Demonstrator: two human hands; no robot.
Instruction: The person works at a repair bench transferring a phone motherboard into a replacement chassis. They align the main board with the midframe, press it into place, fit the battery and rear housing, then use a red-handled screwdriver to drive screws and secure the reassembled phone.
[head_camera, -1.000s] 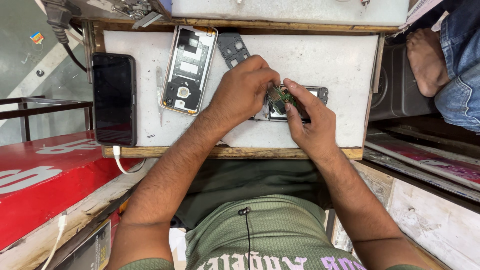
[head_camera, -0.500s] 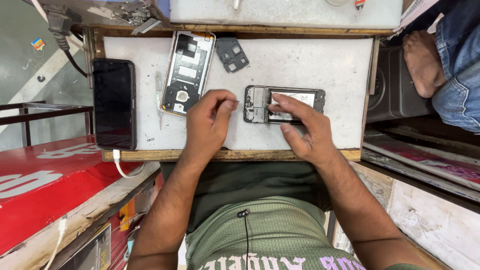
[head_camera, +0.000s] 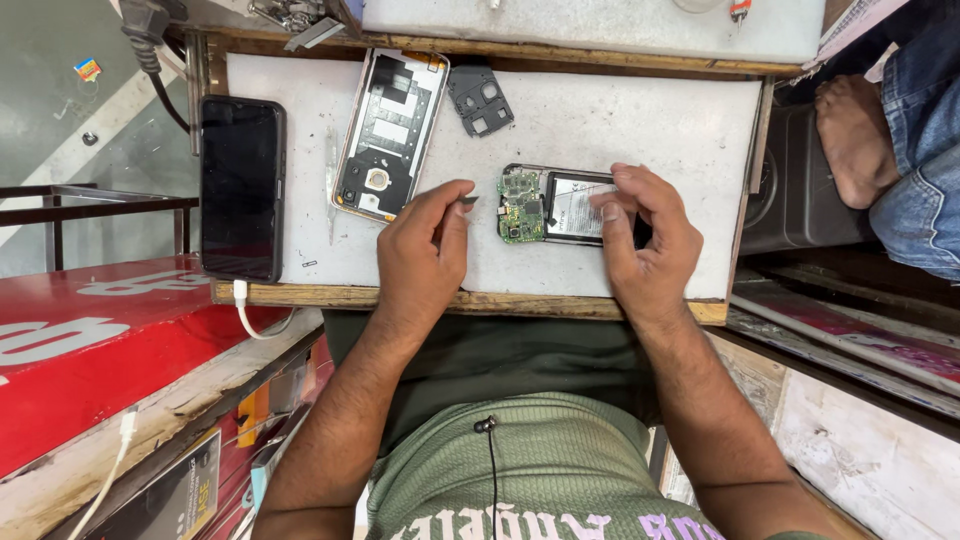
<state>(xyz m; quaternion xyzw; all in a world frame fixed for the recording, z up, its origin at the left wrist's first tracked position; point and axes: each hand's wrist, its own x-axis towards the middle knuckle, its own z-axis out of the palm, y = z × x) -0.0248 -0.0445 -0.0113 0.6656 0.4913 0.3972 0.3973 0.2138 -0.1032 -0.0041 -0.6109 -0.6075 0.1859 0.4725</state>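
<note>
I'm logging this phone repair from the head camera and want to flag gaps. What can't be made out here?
- Right end of the opened phone: hidden under the right hand.
- Small dark piece at the left hand's fingertips: too small to identify.
- Items along the top edge: cut off by the frame.
- Black phone's screen: dark, nothing shown.

Dark phone screen (head_camera: 241, 188), white battery label (head_camera: 573, 208)

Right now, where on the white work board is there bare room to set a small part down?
Free: the board right of the camera cover, above the open phone. The front strip between the left hand and right hand is also bare. Crowded: the left side, around the back shell and black phone.
</note>
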